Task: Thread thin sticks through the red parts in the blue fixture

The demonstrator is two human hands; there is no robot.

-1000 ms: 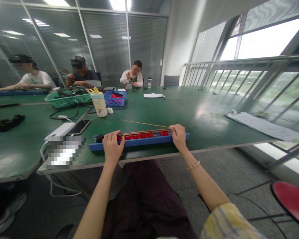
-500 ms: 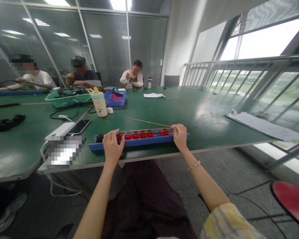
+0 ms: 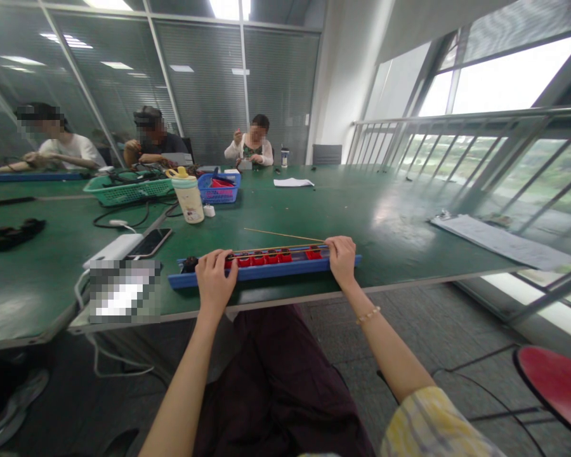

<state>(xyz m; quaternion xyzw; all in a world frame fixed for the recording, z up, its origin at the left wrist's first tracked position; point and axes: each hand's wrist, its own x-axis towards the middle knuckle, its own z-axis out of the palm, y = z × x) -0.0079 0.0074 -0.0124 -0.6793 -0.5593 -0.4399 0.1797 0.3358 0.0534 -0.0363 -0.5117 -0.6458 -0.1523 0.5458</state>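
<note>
Along the table's near edge lies a long blue channel with several red square pieces in a row inside it. My left hand is bent over the channel's left part, thumb and fingers closed around the thin yellow wire that runs over the red pieces. At the right end, my right hand has its fingers closed on the same yellow wire. A loose length of it sticks out from the right hand to the left, above the table behind the channel. A black part sits at the channel's left end.
Left of the channel lie a phone and a white power bank with cables. Behind stand a cream bottle, a green basket and a blue basket. A clipboard lies right. Three people sit across.
The loose end of the yellow wire has dipped slightly and shifted a little to the right. Both hands keep nearly the same place and grip.
</note>
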